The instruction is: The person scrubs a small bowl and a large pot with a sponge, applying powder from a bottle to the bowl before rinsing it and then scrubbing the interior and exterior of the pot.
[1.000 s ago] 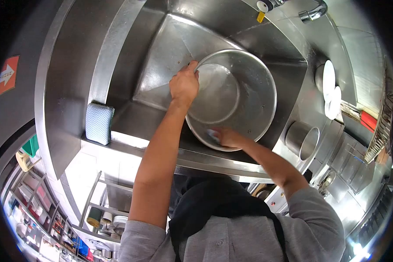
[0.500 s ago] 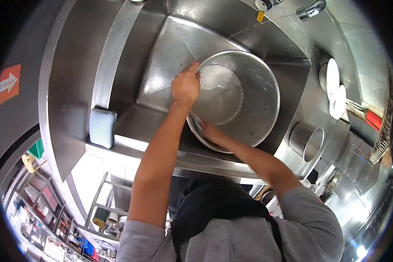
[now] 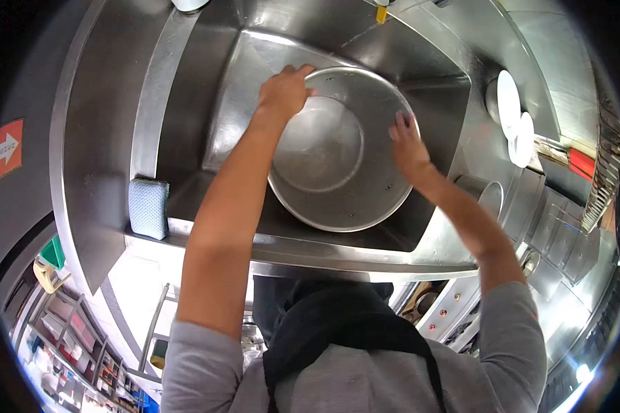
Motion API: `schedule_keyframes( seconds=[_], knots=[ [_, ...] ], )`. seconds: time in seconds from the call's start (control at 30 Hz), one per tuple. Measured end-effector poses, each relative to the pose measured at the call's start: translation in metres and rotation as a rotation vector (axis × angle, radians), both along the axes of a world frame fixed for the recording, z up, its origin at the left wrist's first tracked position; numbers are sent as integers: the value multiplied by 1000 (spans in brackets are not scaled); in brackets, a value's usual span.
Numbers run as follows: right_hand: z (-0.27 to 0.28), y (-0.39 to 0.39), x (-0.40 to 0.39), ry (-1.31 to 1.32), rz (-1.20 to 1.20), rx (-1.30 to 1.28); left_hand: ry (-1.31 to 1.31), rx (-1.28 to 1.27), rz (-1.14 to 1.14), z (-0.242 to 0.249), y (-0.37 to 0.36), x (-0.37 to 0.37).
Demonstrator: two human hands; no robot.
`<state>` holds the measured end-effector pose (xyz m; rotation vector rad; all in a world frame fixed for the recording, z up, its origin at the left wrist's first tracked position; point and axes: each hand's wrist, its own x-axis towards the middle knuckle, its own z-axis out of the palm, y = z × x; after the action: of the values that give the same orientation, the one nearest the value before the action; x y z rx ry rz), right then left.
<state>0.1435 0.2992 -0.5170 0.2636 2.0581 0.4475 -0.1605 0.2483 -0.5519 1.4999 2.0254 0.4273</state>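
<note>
A large round metal pot [image 3: 324, 206] sits in the steel sink [image 3: 220, 89], its mouth facing up toward me and its inside looking wet. My left hand [image 3: 284, 94] grips the pot's rim at the upper left, thumb over the inner side. Inside the pot on the right, my right hand [image 3: 408, 148] presses curled fingers against the wall just below the rim. Those fingers are slightly blurred, and whatever may be under them is hidden.
A light blue sponge [image 3: 148, 208] rests on the sink's front-left ledge. White dishes [image 3: 508, 107] and a smaller metal pot [image 3: 490, 198] stand on the right counter. A yellow tap lever [image 3: 381, 14] shows at the back. A white container [image 3: 190, 5] is at the top left.
My right hand has moved from the pot's near-left inner wall to its right wall. My left hand stays on the rim. The pot has turned a little clockwise, and the view has shifted slightly.
</note>
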Motion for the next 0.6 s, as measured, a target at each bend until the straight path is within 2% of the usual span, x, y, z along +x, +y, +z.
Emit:
schedule_keyframes(
  seconds=[0.03,0.07,0.1,0.17,0.23,0.27,0.33,0.4,0.43,0.5,0.53,0.6],
  knots=[
    [-13,-6,0,-39,14,62,38,25,76,2,-13,5],
    [-12,-30,-1,-102,-157,-77,39,8,186,-7,-35,13],
    [-33,-53,-4,-266,-492,-278,42,-9,294,-11,-58,22],
    [-36,-101,-25,-83,-985,-798,-74,-169,514,13,-91,47],
    [-39,-142,-30,492,-1305,-1010,-69,-136,544,7,-96,59],
    [-43,-139,-21,489,-1307,-1015,-59,-101,569,2,-100,61],
    [-53,-109,19,349,-831,-1173,-64,-104,529,5,-98,55],
    [-16,-52,18,-142,-413,-712,-72,-91,497,4,-90,50],
    [41,-24,-6,-250,-234,-385,-63,-61,488,0,-90,49],
    [16,-6,33,336,135,149,-63,-54,473,0,-97,53],
    [8,-24,41,332,130,151,-69,-91,476,4,-95,51],
    [7,-85,46,171,-293,-179,-80,-117,476,6,-89,50]
  ],
)
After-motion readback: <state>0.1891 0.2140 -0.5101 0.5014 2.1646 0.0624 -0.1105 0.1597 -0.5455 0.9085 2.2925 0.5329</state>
